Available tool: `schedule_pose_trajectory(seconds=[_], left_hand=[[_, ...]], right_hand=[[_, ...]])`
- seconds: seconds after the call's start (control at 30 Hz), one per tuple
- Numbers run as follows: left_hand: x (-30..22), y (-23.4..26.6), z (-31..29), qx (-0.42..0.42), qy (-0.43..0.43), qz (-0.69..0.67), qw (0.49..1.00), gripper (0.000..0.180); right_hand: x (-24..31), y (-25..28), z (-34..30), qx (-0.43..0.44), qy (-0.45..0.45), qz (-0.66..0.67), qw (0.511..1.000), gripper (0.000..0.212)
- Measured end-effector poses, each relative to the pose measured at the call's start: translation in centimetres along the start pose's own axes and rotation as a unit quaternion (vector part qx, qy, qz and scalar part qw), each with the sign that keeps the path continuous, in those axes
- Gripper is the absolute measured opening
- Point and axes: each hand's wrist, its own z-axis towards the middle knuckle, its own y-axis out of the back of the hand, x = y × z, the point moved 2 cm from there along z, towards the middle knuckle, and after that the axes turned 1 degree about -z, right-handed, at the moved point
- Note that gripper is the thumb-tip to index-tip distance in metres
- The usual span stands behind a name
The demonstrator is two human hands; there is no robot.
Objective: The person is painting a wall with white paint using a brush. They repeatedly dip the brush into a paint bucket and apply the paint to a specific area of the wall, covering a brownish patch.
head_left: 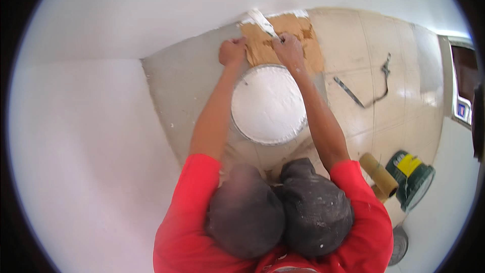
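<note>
My right hand [288, 50] is closed round the handle of a paintbrush [261, 21]. The brush's white-coated head points to the far left, close to the foot of the wall. Under it lies a flat brown sheet of cardboard [260, 53] with dark stains and white smears along its far edge. My left hand [232, 51] is curled with finger and thumb pinching the cardboard's left edge. Between my forearms, nearer my knees, stands a round bucket [269, 105] full of thick white paint, partly hidden by my right forearm.
A white wall [202, 5] runs along the far side, meeting another wall [91, 121] at left. On the tiled floor [348, 40] at right lies a dark strap [349, 92]. Brown rolls [378, 174] and a dark green bucket [411, 179] lie near my right elbow.
</note>
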Motion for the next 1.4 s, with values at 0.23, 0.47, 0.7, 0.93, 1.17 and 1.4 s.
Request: schedule_pose_trajectory(seconds=[0.23, 0.47, 0.7, 0.93, 1.17, 1.4], left_hand=[[3.6, 1.5, 0.5, 0.055, -0.064, -0.074, 0.994, 0.044], [0.8, 2.4, -2.8, 0.074, -0.080, 0.011, 0.994, 0.041], [6.5, 7.3, -5.8, 0.074, -0.136, 0.136, 0.979, 0.040], [18.2, 13.4, -11.9, 0.018, -0.100, 0.085, 0.991, 0.039], [20.1, 15.1, -17.1, 0.019, 0.067, -0.079, 0.994, 0.038], [17.2, 13.8, -16.4, 0.052, 0.043, -0.037, 0.997, 0.034]], right_hand=[[-4.1, 8.7, -3.2, 0.021, -0.080, -0.074, 0.994, 0.036], [-11.7, 11.5, -4.8, -0.089, -0.087, -0.133, 0.983, 0.029], [-17.0, 10.0, -5.2, -0.182, 0.044, -0.155, 0.970, 0.022], [-19.8, 12.7, -5.0, -0.160, 0.008, -0.146, 0.976, 0.023], [-25.8, 19.1, -9.6, -0.165, -0.043, -0.173, 0.970, 0.016], [-29.0, 17.6, -12.9, -0.156, -0.022, -0.275, 0.948, 0.023]])
